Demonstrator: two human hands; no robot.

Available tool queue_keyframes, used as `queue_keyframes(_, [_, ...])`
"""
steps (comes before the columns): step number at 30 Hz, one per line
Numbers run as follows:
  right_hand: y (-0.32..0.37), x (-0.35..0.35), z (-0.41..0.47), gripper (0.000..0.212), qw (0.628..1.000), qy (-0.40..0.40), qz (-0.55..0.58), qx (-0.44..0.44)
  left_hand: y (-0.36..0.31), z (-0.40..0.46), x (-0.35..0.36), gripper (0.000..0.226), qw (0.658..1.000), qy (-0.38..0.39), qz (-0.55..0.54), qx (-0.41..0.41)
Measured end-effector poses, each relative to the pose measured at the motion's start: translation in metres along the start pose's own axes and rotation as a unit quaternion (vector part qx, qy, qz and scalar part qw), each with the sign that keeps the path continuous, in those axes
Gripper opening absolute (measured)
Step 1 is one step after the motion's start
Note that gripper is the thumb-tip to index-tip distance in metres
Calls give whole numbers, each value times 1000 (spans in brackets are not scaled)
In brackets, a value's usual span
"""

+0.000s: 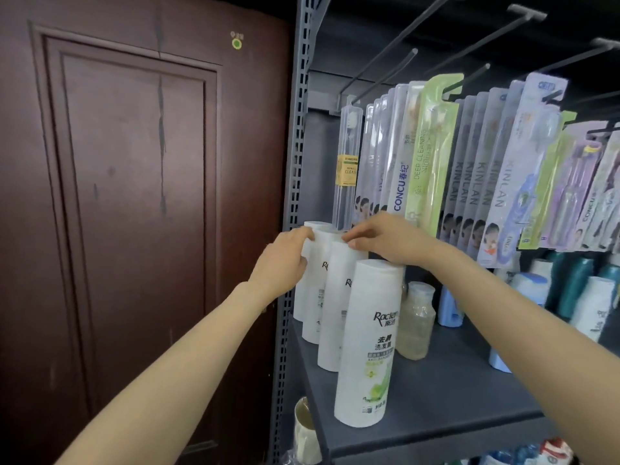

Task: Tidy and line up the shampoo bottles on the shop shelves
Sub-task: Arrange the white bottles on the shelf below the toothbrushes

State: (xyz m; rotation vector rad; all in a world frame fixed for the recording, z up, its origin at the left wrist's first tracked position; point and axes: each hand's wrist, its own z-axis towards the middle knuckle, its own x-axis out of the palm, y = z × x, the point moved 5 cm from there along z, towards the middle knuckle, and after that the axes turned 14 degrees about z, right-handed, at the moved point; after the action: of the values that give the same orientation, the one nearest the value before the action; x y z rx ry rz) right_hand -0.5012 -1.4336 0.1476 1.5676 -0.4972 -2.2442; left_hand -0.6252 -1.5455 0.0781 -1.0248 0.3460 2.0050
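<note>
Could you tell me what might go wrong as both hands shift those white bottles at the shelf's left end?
The left hand and right hand work among tightly packed white bottles; a nudge could topple one against the front bottle, which stands near the shelf edge. The hanging toothbrush case might get knocked.

Two bare forearms reach in from the bottom corners, with no sleeve showing on either. The left hand [281, 260] and the right hand [385, 238] wear no gloves (rings or a watch do not show either).
</note>
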Motion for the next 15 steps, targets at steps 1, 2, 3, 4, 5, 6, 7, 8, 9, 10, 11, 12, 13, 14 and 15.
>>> queue_keyframes(1, [1,0,1,30,1000,-3,-8,6,-3,5,-1,55,999,-3,-30,16])
queue_keyframes(2, [2,1,3,29,1000,-4,-19,13,-7,9,-1,60,998,10,-38,40])
queue_keyframes(3, [4,3,4,29,999,-4,-28,21,-10,14,1,61,997,31,-37,63])
queue_keyframes(4, [5,4,5,28,999,-7,-34,29,-10,18,3,59,995,47,-36,78])
queue_keyframes(5, [7,5,6,26,999,-10,-38,38,-8,22,3,56,994,55,-46,86])
queue_keyframes(6, [9,7,6,26,998,-16,-42,48,-5,25,4,51,992,55,-62,92])
queue_keyframes(7, [12,8,7,26,997,-22,-46,59,-1,26,4,45,990,54,-80,99])
queue_keyframes(8, [14,9,7,26,996,-28,-51,70,3,27,3,38,989,48,-94,103])
queue_keyframes(9, [16,10,7,26,994,-34,-59,80,5,27,2,29,987,41,-111,108])
queue_keyframes(10, [19,12,8,26,993,-41,-70,89,7,27,1,22,985,31,-128,109])
queue_keyframes(11, [20,13,8,26,991,-49,-80,96,9,28,-1,21,983,19,-146,109])
queue_keyframes(12, [22,15,9,26,989,-60,-87,104,9,29,-2,25,981,10,-162,108])
queue_keyframes(13, [23,16,10,25,987,-72,-93,112,9,30,-3,29,978,8,-177,110])
queue_keyframes(14, [24,16,12,24,984,-85,-101,119,8,32,-4,32,975,15,-189,112])
queue_keyframes(15, [24,16,13,22,981,-96,-112,125,6,34,-4,33,973,29,-197,116])
